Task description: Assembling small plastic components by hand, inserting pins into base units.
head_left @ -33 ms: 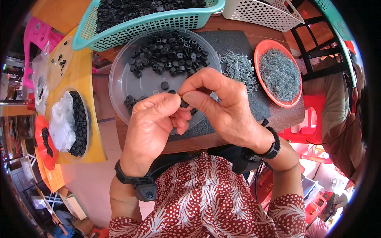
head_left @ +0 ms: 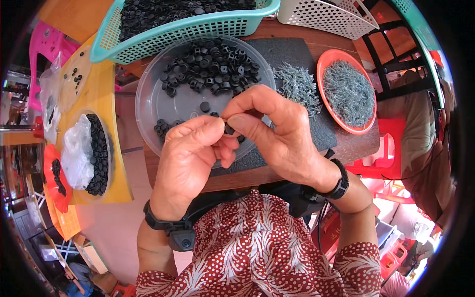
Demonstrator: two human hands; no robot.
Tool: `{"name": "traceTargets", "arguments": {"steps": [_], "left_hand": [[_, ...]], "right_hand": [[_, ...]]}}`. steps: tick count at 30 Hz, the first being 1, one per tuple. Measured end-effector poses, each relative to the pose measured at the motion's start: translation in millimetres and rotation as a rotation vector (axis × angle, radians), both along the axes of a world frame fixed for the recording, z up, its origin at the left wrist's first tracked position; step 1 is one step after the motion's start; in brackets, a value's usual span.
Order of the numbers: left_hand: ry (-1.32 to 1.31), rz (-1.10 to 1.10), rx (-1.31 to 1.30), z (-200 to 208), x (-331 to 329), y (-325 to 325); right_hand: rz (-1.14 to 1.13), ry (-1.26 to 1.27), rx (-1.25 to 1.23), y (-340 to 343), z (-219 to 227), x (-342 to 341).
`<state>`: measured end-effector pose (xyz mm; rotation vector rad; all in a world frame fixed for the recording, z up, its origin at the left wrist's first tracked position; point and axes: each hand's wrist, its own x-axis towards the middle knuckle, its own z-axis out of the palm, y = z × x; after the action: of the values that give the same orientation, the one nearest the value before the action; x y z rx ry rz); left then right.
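Note:
My two hands meet over the near edge of a clear round tub (head_left: 148,129). Between their fingertips sits a small round black plastic part (head_left: 229,129), mostly covered by the fingers. My left hand (head_left: 190,151) is closed around it, thumb on top and the other fingers curled beneath. Thumb and forefinger of my right hand (head_left: 279,136) are pinched together right against the part; whatever lies in that pinch is hidden. Many similar black parts (head_left: 210,64) are heaped at the tub's far side, with a smaller group (head_left: 163,128) at its near left.
Loose metal screws (head_left: 298,84) lie on a dark mat (head_left: 284,49) right of the tub. More fill an orange-red dish (head_left: 324,62). Behind stand a teal basket (head_left: 198,32) of black parts and a white perforated basket (head_left: 326,20). A yellow table (head_left: 116,163) holds further containers at left.

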<state>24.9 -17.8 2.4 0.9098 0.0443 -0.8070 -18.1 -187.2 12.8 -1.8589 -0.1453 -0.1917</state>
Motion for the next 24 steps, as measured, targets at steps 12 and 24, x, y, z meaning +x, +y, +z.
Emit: {"name": "traceTargets", "arguments": {"steps": [12, 24], "left_hand": [[0.088, 0.005, -0.129, -4.2, -3.8, 7.1], [-0.024, 0.059, 0.021, 1.6, -12.1, -6.9]], "right_hand": [[-0.058, -0.254, -0.046, 5.1, -3.3, -11.3], [-0.143, -0.548, -0.263, 8.8, -14.7, -10.2]]}}
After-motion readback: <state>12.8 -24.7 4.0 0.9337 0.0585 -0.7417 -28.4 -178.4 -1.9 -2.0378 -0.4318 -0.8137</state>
